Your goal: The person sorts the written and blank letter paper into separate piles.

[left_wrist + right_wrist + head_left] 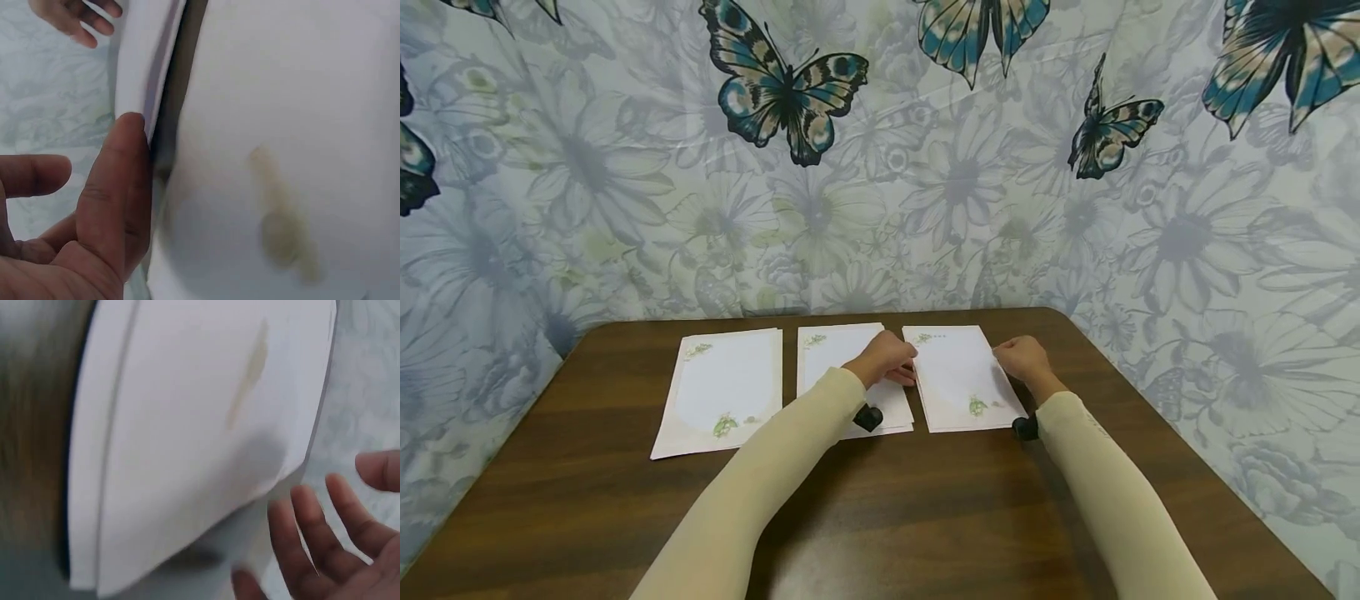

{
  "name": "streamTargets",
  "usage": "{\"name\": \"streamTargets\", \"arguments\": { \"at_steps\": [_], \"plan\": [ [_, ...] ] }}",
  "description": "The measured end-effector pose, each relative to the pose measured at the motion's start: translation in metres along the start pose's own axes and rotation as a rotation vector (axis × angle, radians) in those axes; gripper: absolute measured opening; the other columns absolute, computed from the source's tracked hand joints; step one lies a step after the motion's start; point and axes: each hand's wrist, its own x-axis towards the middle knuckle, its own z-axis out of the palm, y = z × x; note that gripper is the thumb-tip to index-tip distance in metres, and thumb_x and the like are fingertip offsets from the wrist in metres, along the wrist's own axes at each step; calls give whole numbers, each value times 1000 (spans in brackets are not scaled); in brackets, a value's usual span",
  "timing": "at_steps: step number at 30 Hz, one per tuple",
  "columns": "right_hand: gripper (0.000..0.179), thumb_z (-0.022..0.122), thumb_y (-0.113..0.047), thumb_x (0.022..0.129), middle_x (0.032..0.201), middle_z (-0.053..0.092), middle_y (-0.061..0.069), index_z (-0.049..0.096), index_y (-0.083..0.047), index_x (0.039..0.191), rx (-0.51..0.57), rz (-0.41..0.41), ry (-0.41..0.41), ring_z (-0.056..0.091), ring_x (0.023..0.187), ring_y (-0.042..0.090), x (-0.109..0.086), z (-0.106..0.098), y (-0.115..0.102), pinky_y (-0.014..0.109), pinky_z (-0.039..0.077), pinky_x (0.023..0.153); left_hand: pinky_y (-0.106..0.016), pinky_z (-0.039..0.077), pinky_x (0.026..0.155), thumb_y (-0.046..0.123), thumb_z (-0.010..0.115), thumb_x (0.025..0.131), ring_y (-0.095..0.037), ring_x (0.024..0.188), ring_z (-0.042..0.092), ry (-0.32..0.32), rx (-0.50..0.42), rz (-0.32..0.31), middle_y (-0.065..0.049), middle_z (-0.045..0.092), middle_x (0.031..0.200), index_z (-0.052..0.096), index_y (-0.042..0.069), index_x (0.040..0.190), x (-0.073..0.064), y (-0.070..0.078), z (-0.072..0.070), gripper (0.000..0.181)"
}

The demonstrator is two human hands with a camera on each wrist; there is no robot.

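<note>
The straight fingers (103,181) of a person's left hand (883,360) meet the left edge of a stack of white paper sheets printed with small green sprigs (958,375), the thumb standing apart from them. Across the same stack, the right hand (1027,364) holds its fingers spread and loosely bent beside the right edge, gripping nothing; the right wrist view shows a narrow gap between fingertips and paper. The stack thus lies between the two hands, flat on the desk in the head view, its lower sheets peeking out along one side.

Just left of it, partly under the left hand and forearm, lies a second white stack with a matching sprig (823,358); beyond that, a third, slightly skewed white stack (722,387) completes the row. Black rounded devices (868,417) sit at both wrists, below long cream sleeves (790,475).

All three stacks rest toward the far side of a dark brown, wood-grained desk (925,517) with rounded far corners. Behind it rises a pale grey-blue floral backdrop (962,217), scattered with large black, teal and cream butterflies (786,96).
</note>
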Motion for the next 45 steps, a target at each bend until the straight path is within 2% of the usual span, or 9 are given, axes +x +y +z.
{"name": "streamTargets", "arguments": {
  "at_steps": [5, 11, 15, 19, 23, 26, 30, 42, 45],
  "plan": [
    [36, 47, -26, 98, 112, 70, 18, 70, -3, 113, -43, -149, 5, 66, 86, 27, -11, 16, -48, 35, 55, 66, -34, 64, 70, 15, 54, 98, -36, 97, 71, 25, 58, 15, -26, 61, 128, 44, -9, 140, -5, 10, -28, 50],
    [36, 53, -29, 99, 118, 69, 18, 68, -2, 118, 21, -251, -102, 68, 97, 29, -21, 37, -95, 38, 59, 76, -34, 64, 77, 19, 53, 100, -38, 115, 64, 42, 108, -12, -24, 57, 136, 44, -3, 143, -14, 17, -64, 49],
    [39, 54, -32, 99, 110, 71, 17, 67, -2, 121, 50, -244, -185, 69, 91, 27, -20, 49, -108, 31, 58, 69, -35, 62, 83, 25, 55, 99, -37, 117, 61, 80, 176, -69, -22, 52, 141, 37, 1, 148, -28, 15, -89, 57],
    [39, 56, -32, 99, 104, 70, 17, 65, -2, 123, 88, -183, -270, 69, 86, 26, -18, 62, -117, 31, 61, 69, -39, 60, 90, 26, 54, 99, -33, 106, 59, 116, 187, -109, -24, 45, 145, 30, 1, 151, -46, 6, -118, 62],
    [41, 56, -30, 99, 114, 66, 17, 61, 0, 126, 109, -136, -296, 68, 89, 24, -17, 71, -119, 35, 63, 74, -41, 60, 91, 26, 52, 100, -29, 97, 58, 136, 185, -130, -26, 43, 144, 28, -2, 151, -54, -7, -138, 63],
    [42, 57, -30, 99, 111, 65, 17, 59, 1, 128, 109, -130, -289, 67, 89, 23, -16, 77, -121, 35, 63, 72, -39, 61, 87, 27, 52, 100, -30, 96, 61, 149, 187, -145, -27, 45, 142, 28, -2, 151, -59, -16, -150, 63],
    [43, 57, -31, 99, 102, 66, 16, 57, 1, 128, 123, -131, -282, 65, 84, 21, -16, 84, -129, 33, 63, 71, -37, 63, 80, 27, 53, 100, -35, 103, 65, 159, 152, -160, -28, 47, 142, 28, -1, 151, -64, -26, -162, 64],
    [37, 55, -29, 99, 102, 66, 9, 62, -1, 123, 178, -143, -285, 65, 87, 22, -18, 89, -132, 34, 62, 71, -35, 63, 80, 26, 52, 101, -38, 116, 63, 146, 84, -153, -26, 47, 144, 28, -3, 151, -61, -32, -159, 63],
    [37, 54, -28, 99, 103, 66, 13, 62, -1, 122, 185, -151, -266, 65, 86, 23, -19, 89, -133, 33, 62, 70, -35, 63, 81, 25, 52, 100, -38, 116, 63, 147, 75, -149, -27, 47, 144, 27, -4, 151, -61, -32, -158, 63]
  ]
}}
